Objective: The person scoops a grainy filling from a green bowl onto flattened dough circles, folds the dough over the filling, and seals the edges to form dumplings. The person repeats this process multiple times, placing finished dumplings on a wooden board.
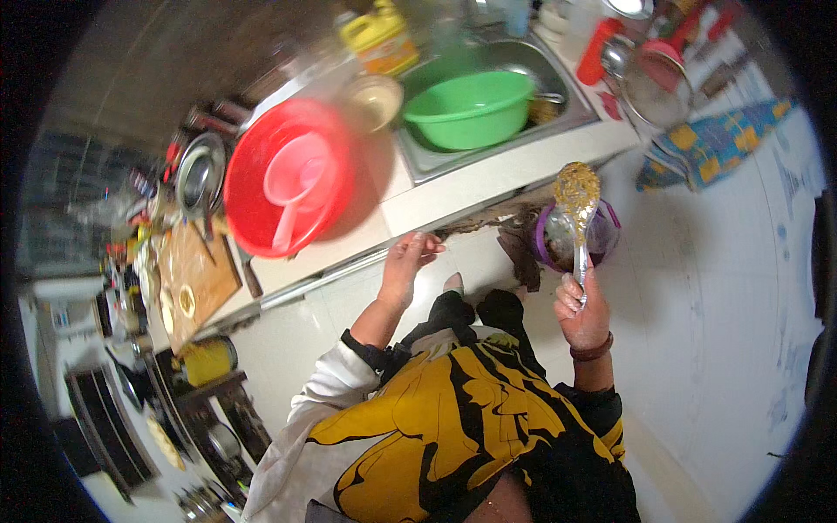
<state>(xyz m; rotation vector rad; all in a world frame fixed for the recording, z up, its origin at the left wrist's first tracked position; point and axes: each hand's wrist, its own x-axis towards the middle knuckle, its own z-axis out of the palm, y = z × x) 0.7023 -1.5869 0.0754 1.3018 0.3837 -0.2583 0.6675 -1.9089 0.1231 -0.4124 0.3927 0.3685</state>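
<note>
My right hand (584,308) grips the handle of a large metal spoon (580,245). A yellowish-brown crumbly mixture (577,186) coats the spoon's bowl. In this view the spoon overlaps a bin with a purple rim (539,242), which stands on the floor by the counter and has some scraps in it. My left hand (409,261) is in front of the counter edge, its fingers loosely bent and nothing seen in them. Nearest to it on the counter is a red plastic basin (239,189) with a pink dipper (294,176) in it.
A green basin (471,114) sits in the steel sink (585,111). Behind are a beige bowl (373,101) and a yellow jug (379,39). To the left lie a wooden board (203,261) with dough pieces and a knife (250,274). A patterned cloth (719,147) hangs at the right.
</note>
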